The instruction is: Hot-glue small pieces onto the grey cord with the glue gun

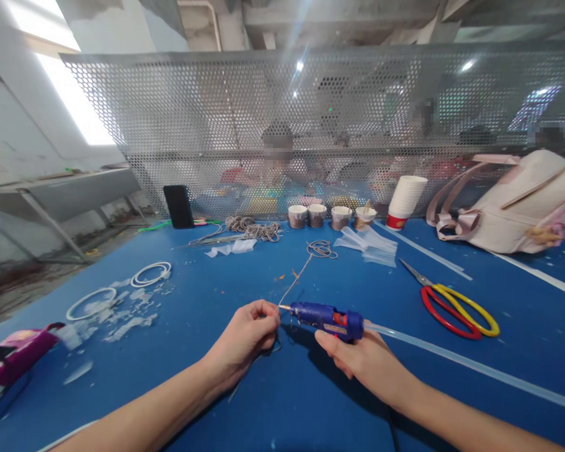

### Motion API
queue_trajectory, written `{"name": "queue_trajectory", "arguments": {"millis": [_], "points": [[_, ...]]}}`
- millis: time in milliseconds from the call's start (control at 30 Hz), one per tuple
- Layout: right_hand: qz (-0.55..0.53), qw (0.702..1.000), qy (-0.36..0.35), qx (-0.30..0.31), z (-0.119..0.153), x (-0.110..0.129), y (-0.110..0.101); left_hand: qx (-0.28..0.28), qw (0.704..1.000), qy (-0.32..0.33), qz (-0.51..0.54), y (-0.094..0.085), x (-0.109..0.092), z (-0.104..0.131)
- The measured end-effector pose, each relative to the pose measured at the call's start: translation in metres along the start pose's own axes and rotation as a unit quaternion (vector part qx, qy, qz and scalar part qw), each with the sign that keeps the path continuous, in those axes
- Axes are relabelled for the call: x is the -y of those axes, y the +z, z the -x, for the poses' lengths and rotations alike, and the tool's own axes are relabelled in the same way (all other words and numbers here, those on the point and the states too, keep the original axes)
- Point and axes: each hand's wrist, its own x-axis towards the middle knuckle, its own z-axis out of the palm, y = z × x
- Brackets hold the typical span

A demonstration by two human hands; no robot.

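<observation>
Right hand (pixel 362 364): wrapped round the handle of one blue glue gun (pixel 315 315); whether the trigger was pressed could not be told.
Left hand (pixel 249 326): thumb and fingers pinched on one thin grey cord (pixel 297 277), just at the gun's nozzle; contact between nozzle and cord could not be told.
Cord position: over the middle of the blue table (pixel 311 408), a loose end trailing below the left hand, the far part running to a small coil.
Cord handling: judged light, limp and not fragile; best pinched close to the working spot, with fingertips clear of the nozzle.
Gun handling: judged rigid, modest in weight, tip possibly hot; handle the proper hold.
Glue stick (pixel 475 361): one, long, translucent, out of the gun's rear; judged bendy and smooth.
Left side: one purple object (pixel 19 358), cut by the frame edge; white rings (pixel 145 284), at least two, amid plastic scraps (pixel 132 325) too many to count.
Right side: one pair of scissors (pixel 428 286), one red and one yellow handle.
Far row: one tangled cord bundle (pixel 263 231), four small cups (pixel 341 217), one paper-cup stack (pixel 406 198), one backpack (pixel 513 201).
Behind: one perforated partition (pixel 216 125).
</observation>
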Motion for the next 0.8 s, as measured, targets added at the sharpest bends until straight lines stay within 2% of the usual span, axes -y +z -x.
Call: {"name": "queue_trajectory", "arguments": {"millis": [100, 233, 433, 600, 800], "points": [[0.012, 1.0, -0.011, 0.009, 0.0004, 0.0001, 0.0005, -0.01, 1.0, 0.001, 0.01, 0.0009, -0.0019, -0.0003], [0.023, 1.0, -0.012, -0.01, 0.0002, 0.0009, 0.0004, -0.014, 1.0, 0.005, 0.007, 0.0006, -0.0035, -0.0001], [0.029, 0.999, 0.02, -0.028, 0.001, -0.0009, -0.0043, -0.054, 0.997, -0.026, -0.037, -0.0024, -0.004, 0.0015], [0.043, 0.998, 0.034, -0.032, 0.0018, -0.0039, -0.0055, -0.084, 0.995, 0.0, -0.059, -0.0027, -0.0048, 0.0013], [0.039, 0.999, 0.024, -0.019, 0.0012, -0.0005, -0.0013, -0.085, 0.992, 0.004, -0.096, -0.0022, -0.0029, 0.0004]]}}
